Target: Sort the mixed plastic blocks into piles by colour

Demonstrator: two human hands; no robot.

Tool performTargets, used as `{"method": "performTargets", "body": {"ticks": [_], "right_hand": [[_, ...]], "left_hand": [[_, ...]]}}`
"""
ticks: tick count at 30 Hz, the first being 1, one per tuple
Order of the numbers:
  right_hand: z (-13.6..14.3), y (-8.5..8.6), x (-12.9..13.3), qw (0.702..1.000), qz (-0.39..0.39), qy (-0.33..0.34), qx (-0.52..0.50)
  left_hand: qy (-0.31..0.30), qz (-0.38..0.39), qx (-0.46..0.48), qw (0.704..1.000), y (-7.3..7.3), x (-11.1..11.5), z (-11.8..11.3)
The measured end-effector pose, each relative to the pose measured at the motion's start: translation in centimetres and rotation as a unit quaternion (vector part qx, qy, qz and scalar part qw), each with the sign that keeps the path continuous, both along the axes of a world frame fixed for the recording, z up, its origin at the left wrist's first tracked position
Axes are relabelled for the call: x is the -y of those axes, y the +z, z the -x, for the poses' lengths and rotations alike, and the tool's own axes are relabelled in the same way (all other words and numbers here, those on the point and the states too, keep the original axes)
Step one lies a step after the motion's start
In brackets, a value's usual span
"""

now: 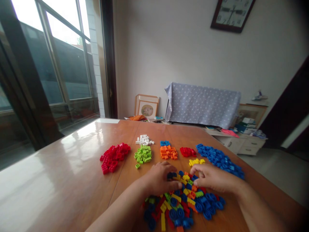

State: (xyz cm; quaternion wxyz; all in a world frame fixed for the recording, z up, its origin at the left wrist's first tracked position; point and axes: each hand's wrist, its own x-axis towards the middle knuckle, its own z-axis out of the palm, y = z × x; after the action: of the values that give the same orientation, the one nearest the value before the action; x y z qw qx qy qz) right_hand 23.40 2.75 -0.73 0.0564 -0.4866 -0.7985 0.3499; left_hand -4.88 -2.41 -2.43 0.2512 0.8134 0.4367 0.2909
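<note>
A mixed pile of toy building bricks (177, 198) in blue, yellow, red, orange and green lies in front of me on the wooden table (125, 190). At the pile's far left edge is my left hand (160, 178), thumb and fingers apart around some dark blue bricks. My right hand (210, 177) reaches over the far right side, its fingers bent and its thumb apart from the forefinger. Blue and green bricks lie between the two hands. No brick clearly shows in the grip of either hand. Just beyond the right fingers are yellow bricks (196, 161).
Sorted heaps lie farther out: red bricks (115, 157), lime green bricks (143, 154), white bricks (144, 140), orange bricks (168, 152), small blue bricks (164, 143), more red pieces (187, 151) and a long blue heap (219, 159). A cloth-covered object (204, 104) stands behind the table.
</note>
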Motion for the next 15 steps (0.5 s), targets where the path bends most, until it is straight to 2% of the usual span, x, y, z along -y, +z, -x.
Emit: {"method": "performTargets", "body": {"ticks": [2, 5, 10, 15], "right_hand": [[0.5, -0.1, 0.6, 1.0, -0.005, -0.003, 0.015], [2.0, -0.2, 1.0, 0.998, -0.061, 0.002, 0.033], [3.6, -0.1, 0.5, 0.994, -0.106, 0.01, 0.018], [3.2, 0.0, -1.3, 0.977, -0.187, -0.046, 0.087]], "left_hand": [[-0.025, -0.015, -0.058, 0.998, 0.1, 0.5, -0.3], [-0.021, -0.022, -0.114, 0.993, -0.2, 0.5, -0.4], [0.025, -0.034, -0.136, 0.99, -0.7, -0.3, -0.1], [0.042, -0.059, -0.142, 0.987, -1.3, -1.0, 0.1]]}}
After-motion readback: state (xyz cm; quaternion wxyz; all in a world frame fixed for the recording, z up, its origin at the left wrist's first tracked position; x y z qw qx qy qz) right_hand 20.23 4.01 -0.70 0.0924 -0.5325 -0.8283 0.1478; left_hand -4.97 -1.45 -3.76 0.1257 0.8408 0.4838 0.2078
